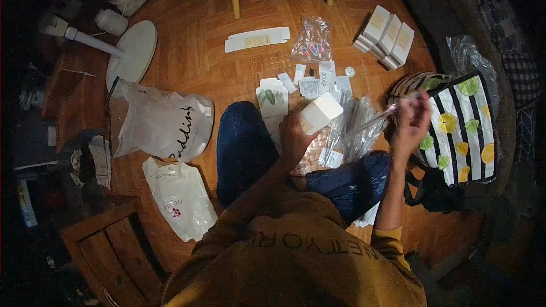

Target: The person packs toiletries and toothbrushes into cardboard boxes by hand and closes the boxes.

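My left hand point(294, 141) is closed round a small white carton point(323, 111), tilted above my lap. To the right, my right hand point(414, 122) is raised and slightly blurred, its fingers pinched on a thin clear plastic-wrapped item point(372, 123); what is inside the wrap I cannot make out. More clear plastic sleeves point(360, 133) lie below it. Just beyond the carton are small white packets point(310, 87), one marked SOAP point(326, 75). A white card with a green leaf print point(273, 98) lies left of the carton.
Several white boxes point(388, 37) stand at the back right, near a clear bag of colourful small pieces point(311, 40). A flattened carton point(257, 40) lies on the wooden floor. A striped fruit-print bag point(463, 128) is at the right, plastic bags point(165, 122) at the left.
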{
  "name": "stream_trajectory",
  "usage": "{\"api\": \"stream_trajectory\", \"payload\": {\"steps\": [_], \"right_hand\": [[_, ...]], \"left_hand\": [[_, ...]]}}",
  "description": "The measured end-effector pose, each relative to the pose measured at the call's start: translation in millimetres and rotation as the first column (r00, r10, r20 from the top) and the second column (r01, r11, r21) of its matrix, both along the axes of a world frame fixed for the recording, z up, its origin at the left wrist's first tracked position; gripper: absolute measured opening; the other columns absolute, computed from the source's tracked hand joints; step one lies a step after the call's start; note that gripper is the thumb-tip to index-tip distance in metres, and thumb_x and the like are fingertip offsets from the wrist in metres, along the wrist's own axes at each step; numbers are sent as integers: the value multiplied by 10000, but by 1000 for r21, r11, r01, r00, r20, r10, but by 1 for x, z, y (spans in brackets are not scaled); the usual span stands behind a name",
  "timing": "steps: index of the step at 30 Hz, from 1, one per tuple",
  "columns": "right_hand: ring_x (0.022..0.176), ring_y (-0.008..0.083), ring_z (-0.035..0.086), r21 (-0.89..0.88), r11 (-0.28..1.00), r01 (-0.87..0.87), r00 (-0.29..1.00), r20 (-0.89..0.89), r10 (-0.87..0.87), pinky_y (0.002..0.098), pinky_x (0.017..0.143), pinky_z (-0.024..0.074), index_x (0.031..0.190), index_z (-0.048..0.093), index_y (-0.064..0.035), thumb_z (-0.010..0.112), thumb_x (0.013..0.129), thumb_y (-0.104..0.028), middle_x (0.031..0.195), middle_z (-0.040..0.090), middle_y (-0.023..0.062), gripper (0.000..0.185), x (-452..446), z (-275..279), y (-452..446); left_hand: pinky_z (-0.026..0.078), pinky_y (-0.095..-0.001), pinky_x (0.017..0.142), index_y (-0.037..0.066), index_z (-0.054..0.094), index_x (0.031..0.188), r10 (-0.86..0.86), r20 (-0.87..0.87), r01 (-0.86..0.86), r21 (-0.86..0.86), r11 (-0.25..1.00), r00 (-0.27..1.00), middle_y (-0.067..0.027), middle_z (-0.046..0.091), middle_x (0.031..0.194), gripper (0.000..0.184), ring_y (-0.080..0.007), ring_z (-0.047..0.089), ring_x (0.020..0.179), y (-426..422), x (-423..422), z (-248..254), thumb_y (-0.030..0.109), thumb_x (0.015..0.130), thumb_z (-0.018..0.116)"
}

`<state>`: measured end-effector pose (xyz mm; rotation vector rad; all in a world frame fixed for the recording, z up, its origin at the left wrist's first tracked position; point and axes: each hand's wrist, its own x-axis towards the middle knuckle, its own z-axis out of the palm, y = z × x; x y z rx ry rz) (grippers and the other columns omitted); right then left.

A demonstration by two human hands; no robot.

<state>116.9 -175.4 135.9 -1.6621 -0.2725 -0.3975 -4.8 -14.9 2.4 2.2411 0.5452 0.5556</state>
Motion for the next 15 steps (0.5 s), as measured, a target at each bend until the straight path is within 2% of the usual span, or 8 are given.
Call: {"api": "stream_trajectory", "payload": {"steps": [1, 2, 5, 7, 9, 11, 13, 15], "right_hand": [[727, 119, 555, 127, 991, 35, 999, 13, -37, 223, 621, 495, 1167, 437, -29, 562, 809, 31, 973, 495, 66, 384, -2, 15, 4], [726, 166, 586, 211, 977, 15, 993, 109, -38, 286, 657, 536, 1155, 408, -39, 566, 822, -6, 967, 530, 107, 371, -5, 22, 12], [742, 144, 579, 193, 981, 1, 981, 191, -39, 234, 641, 510, 1125, 403, -21, 594, 791, 32, 1015, 504, 115, 388, -7, -11, 28], [780, 145, 579, -24, 1000, 14, 968, 251, -7, 246, 680, 500, 1082, 443, -12, 588, 788, 46, 978, 532, 107, 333, -15, -26, 42], [806, 175, 580, 16, 994, -110, 990, 93, 108, 266, 702, 488, 1006, 503, -1, 624, 766, 27, 929, 559, 105, 270, -23, -48, 55], [815, 223, 582, -323, 945, -46, 955, 262, 136, 290, 713, 481, 927, 546, 1, 668, 723, 14, 889, 575, 120, 238, -34, -50, 64], [797, 261, 570, -308, 948, -85, 945, 278, 175, 326, 737, 455, 890, 557, -10, 703, 679, 2, 854, 585, 119, 256, -38, -37, 74], [801, 257, 554, -436, 892, -122, 900, 330, 285, 341, 765, 421, 888, 556, -23, 720, 647, -11, 857, 586, 99, 291, -38, -37, 79]], "left_hand": [[408, -436, 767, 19, 419, 1145, -22, 36, 21, 17, 1000, 999, -176, 503, 1007, 735, -348, 496, 938, -3, 3, 3, 180, 536, 797], [408, -436, 767, 19, 419, 1145, -21, 38, 20, 16, 1000, 999, -176, 503, 1007, 735, -348, 496, 938, -5, 5, 5, 180, 536, 797], [407, -443, 775, 27, 448, 1118, -56, 152, 51, 33, 998, 987, -175, 515, 989, 731, -351, 507, 899, -6, 10, 10, 208, 512, 815], [402, -434, 797, 23, 477, 1090, -38, 171, 40, -12, 999, 985, -170, 528, 987, 683, -347, 508, 909, -4, 12, 14, 194, 519, 810], [381, -433, 820, 23, 467, 1105, -20, 134, 25, -37, 999, 991, -161, 521, 1013, 685, -340, 500, 941, 1, 12, 19, 200, 532, 799], [359, -432, 842, 23, 456, 1120, -5, 100, 11, -63, 998, 995, -153, 514, 1040, 687, -333, 492, 973, 8, 14, 27, 205, 546, 788], [362, -427, 835, 34, 510, 1067, 64, 79, -53, -132, 990, 995, -144, 528, 1021, 618, -319, 488, 980, 18, 16, 33, 211, 542, 785], [362, -420, 836, 47, 551, 1016, 120, 30, -111, -217, 970, 992, -130, 545, 990, 551, -313, 486, 977, 21, 15, 24, 202, 541, 782]]}}
